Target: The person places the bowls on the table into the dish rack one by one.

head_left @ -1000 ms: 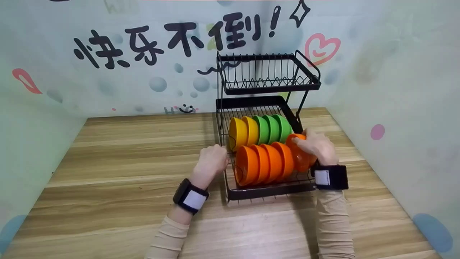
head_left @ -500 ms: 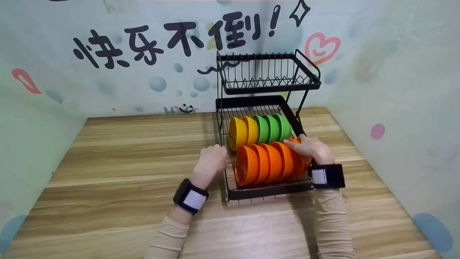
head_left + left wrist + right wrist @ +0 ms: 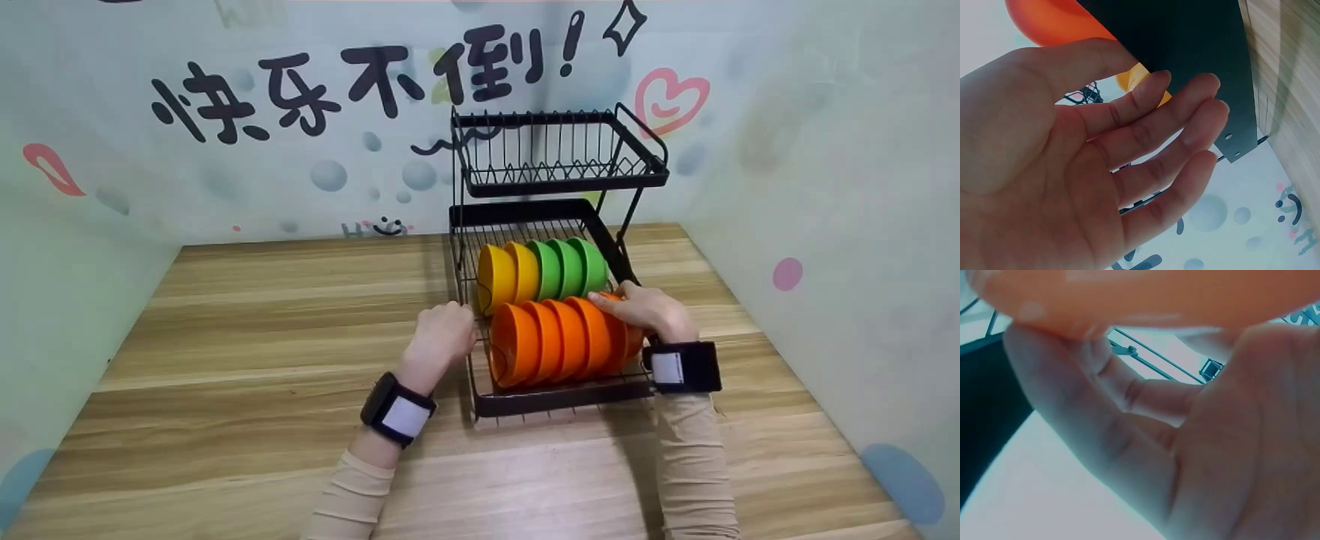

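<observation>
Several orange bowls [image 3: 559,337] stand on edge in a front row on the lower tier of a black dish rack [image 3: 525,406]. At the right end of that row, my right hand [image 3: 660,311] holds the last orange bowl [image 3: 628,341], with its thumb over the rim. The right wrist view shows curled fingers [image 3: 1072,399] under this bowl's orange surface [image 3: 1157,298]. My left hand [image 3: 441,334] grips the rack's left side. In the left wrist view its fingers [image 3: 1185,107] lie against the black side panel [image 3: 1196,50], and the thumb tip is hidden behind the panel.
Behind the orange row stand yellow bowls [image 3: 499,277] and green bowls [image 3: 570,266], also on edge. The rack's upper tier [image 3: 570,187] rises at the back. A wooden table [image 3: 262,360] carries the rack, and printed walls [image 3: 847,187] enclose the table.
My right hand has moved the last orange bowl left and down, from tilted and apart to upright against its row. My left hand has stayed on the rack's side.
</observation>
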The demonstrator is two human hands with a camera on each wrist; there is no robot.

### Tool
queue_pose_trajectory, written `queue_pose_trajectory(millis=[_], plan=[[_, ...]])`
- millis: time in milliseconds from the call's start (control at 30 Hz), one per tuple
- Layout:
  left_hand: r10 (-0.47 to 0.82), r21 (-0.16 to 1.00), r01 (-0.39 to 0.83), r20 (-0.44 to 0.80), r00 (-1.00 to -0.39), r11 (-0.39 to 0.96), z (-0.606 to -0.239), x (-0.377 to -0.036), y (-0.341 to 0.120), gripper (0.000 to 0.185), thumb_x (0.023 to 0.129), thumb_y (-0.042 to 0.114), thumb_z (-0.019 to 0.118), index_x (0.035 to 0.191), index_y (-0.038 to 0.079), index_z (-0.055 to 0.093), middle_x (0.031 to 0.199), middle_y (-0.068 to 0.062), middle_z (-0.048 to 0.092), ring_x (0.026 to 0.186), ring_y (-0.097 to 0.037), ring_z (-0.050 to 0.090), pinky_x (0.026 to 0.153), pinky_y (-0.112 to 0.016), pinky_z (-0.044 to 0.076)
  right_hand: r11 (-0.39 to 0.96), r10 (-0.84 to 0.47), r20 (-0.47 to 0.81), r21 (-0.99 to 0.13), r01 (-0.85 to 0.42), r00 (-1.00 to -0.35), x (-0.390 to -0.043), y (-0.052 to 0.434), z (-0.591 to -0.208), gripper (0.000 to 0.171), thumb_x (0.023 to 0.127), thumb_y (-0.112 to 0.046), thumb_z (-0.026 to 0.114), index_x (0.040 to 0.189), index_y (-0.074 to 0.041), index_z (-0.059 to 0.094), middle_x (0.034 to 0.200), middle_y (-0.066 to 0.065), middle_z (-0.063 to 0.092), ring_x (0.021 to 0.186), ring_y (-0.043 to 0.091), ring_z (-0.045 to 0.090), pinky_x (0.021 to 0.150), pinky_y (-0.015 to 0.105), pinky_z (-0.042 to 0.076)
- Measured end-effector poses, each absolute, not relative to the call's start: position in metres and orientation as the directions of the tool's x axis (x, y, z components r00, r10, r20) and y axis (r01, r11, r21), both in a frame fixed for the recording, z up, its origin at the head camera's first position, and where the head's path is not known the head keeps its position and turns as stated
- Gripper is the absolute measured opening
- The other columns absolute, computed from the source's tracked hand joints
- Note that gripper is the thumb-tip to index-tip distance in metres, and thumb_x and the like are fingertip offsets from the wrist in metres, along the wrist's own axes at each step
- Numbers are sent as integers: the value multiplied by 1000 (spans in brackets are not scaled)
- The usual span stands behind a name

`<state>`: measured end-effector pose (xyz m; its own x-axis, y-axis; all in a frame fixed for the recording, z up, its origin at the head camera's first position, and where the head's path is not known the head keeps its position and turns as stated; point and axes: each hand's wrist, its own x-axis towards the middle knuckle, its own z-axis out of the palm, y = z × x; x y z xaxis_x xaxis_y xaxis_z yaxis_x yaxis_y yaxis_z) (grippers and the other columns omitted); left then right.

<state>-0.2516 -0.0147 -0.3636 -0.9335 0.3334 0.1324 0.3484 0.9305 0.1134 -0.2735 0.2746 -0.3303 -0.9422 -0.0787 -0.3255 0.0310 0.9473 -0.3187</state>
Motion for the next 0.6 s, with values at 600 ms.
queue_pose_trajectory(millis=[600], plan=[[332,110,348,137,-933,931,-365,-252,-15,15,87,11,58,88,-1,65,91,-18,69,82,-36,68,69,-46,55,939,-65,-309,-341,47,-949,-272,276,-329,79,88,-70,38,129,-3,42,132,31,50,115,41,52,90,51,45]])
